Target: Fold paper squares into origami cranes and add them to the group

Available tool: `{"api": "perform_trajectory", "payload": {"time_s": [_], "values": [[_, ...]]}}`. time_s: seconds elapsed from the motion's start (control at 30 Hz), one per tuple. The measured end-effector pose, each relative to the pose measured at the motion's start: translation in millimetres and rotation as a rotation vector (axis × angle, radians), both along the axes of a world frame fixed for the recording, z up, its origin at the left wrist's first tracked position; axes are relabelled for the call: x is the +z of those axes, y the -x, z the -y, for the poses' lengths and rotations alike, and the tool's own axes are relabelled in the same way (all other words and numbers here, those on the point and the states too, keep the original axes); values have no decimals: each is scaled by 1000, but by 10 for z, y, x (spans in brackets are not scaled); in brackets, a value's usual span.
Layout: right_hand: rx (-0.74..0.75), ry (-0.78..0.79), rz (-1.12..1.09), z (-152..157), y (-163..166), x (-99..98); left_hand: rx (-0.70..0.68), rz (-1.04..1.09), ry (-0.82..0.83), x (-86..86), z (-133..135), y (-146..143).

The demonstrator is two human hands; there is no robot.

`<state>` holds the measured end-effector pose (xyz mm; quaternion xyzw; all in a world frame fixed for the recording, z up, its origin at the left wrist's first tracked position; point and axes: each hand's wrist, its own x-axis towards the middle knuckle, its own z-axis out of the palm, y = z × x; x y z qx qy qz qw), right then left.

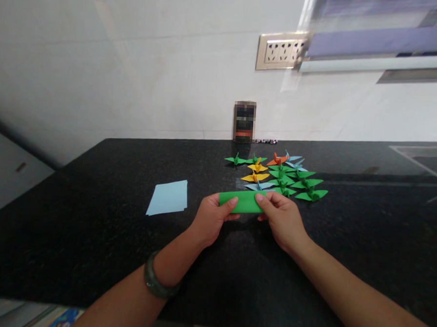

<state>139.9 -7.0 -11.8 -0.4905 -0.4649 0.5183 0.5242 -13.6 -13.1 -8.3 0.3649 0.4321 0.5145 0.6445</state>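
A green sheet of paper [244,202], folded into a flat strip, is stretched level between both hands above the dark counter. My left hand [213,217] pinches its left end, thumb on top and fingers beneath. On the opposite end, my right hand [284,216] grips it the same way. Just beyond the strip stand several folded paper cranes: green ones [311,193], yellow ones [255,177], an orange one [277,160] and light blue ones [295,158]. One blue crane [258,186] is partly hidden behind the strip. Left of my hands lies a stack of light blue paper [168,198].
The black speckled counter [90,235] runs back to a white wall [153,72]. Against the wall stands a blurred-out dark upright object [244,122], with a beaded string [266,141] beside it. A socket panel [281,51] is above. At the right is a recessed frame [427,162].
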Motion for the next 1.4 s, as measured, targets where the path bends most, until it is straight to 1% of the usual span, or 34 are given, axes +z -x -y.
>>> {"api": "perform_trajectory", "payload": {"time_s": [0.37, 0.6, 0.83, 1.0, 1.1, 1.2, 1.3, 1.4], "values": [[-9, -19, 83, 16, -7, 34, -22, -8, 3, -7, 1, 11], [-3, -48, 116, 5, -29, -4, -51, -16, -9, -22, 7, 12], [18, -24, 105, 18, -7, 52, -50, -36, 5, -15, 9, 13], [13, -25, 129, 17, -11, 37, -46, -56, 14, -8, 10, 8], [23, -65, 212, -1, -40, 18, -19, -156, -15, -9, 0, 27], [47, -165, 416, -14, -80, 11, 8, -397, -150, 1, -10, 61], [96, -302, 614, -9, -106, 23, -74, -573, -275, 18, -6, 86], [141, -411, 706, 1, -112, 46, -166, -669, -340, 27, 4, 97]]}}
